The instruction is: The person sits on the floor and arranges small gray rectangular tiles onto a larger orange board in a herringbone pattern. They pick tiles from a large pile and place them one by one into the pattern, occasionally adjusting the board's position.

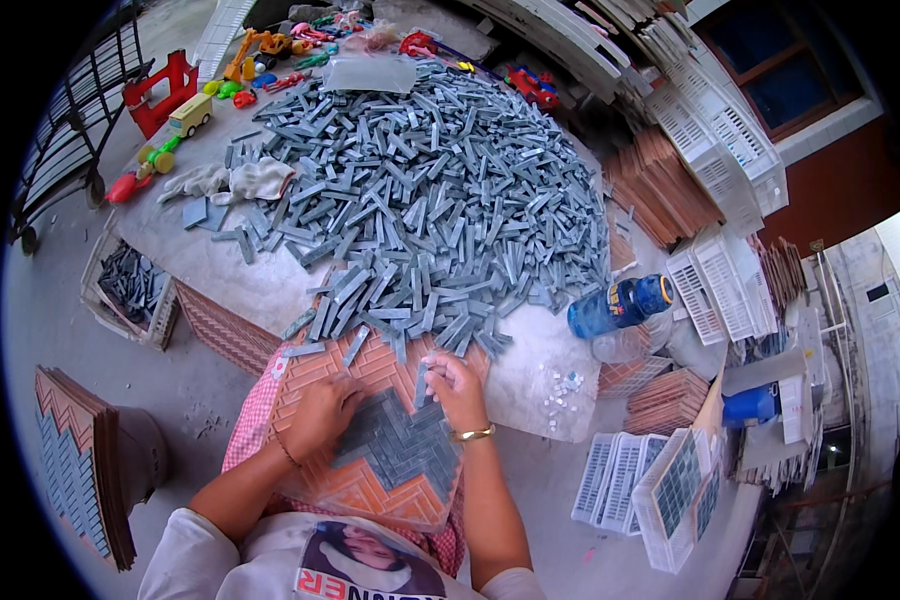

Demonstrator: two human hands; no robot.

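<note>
An orange tray [390, 495] moulded in a herringbone pattern lies in front of me, tilted on a red checked cloth [254, 415]. Grey stone strips [395, 440] fill part of its grooves, mostly toward the middle and right. My right hand [457, 392], with a gold bangle at the wrist, pinches a single grey stone strip [422, 384] at the upper edge of the laid strips. Over the tray's left part, my left hand [324, 410] is closed, its fingers curled; whatever they hold is hidden. Loose strips lie across the tray's far edge.
A big heap of grey strips [440, 190] covers the table beyond the tray. White gloves [255, 180] and toys [190, 115] lie left of it, a blue bottle [620, 306] right. Stacked orange trays [660, 185] and white crates [720, 290] stand at right, a filled tray stack [80, 465] at left.
</note>
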